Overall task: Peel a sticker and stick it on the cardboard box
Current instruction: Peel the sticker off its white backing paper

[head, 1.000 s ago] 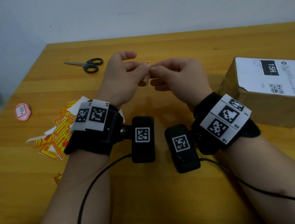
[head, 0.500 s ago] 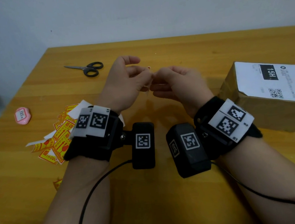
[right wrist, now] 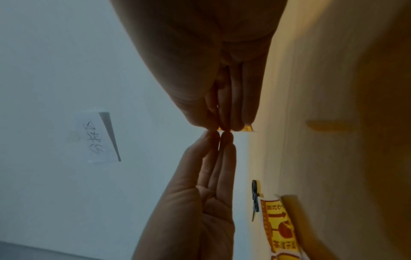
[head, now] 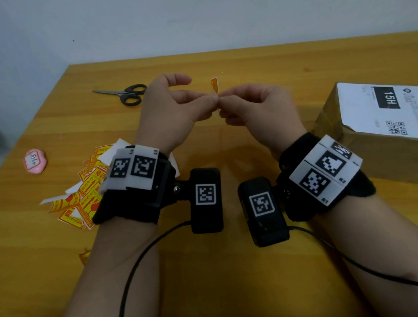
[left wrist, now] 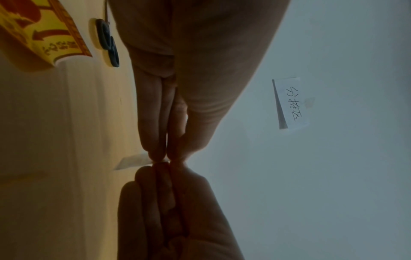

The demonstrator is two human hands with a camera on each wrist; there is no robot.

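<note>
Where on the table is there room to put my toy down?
The bare wood between the scissors and the cardboard box, behind the hands, is free. So is the near table between the forearms, apart from cables. It is crowded on the left, where the sticker pile and a pink eraser lie.

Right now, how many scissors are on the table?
1. The scissors lie on the table at its far left, beyond the left hand. More could be hidden outside the view.
</note>
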